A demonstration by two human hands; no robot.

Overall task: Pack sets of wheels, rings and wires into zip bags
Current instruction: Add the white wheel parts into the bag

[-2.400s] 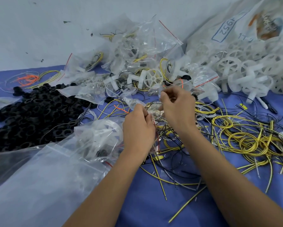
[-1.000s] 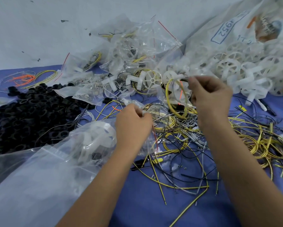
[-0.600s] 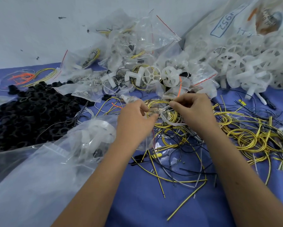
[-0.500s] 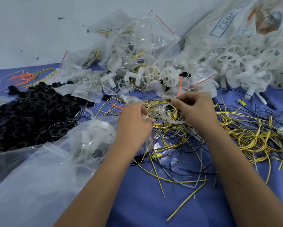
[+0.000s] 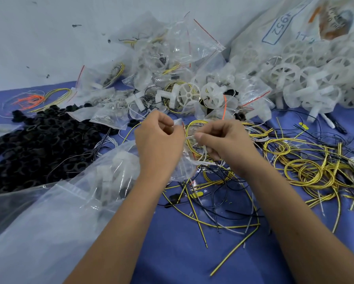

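A person's left hand [image 5: 158, 144] pinches the mouth edge of a small zip bag [image 5: 183, 167] above a blue tabletop [image 5: 172, 253], while the right hand [image 5: 223, 140] grips a coil of yellow and white wires [image 5: 194, 138] at the bag's opening. Black rings [image 5: 40, 140] crowd the left side, white wheels [image 5: 307, 78] the far right, filled bags [image 5: 161, 64] the wall edge. Loose wires [image 5: 307, 167] sprawl right; a large clear bag [image 5: 49, 212] covers the near left, leaving bare cloth only between the forearms.
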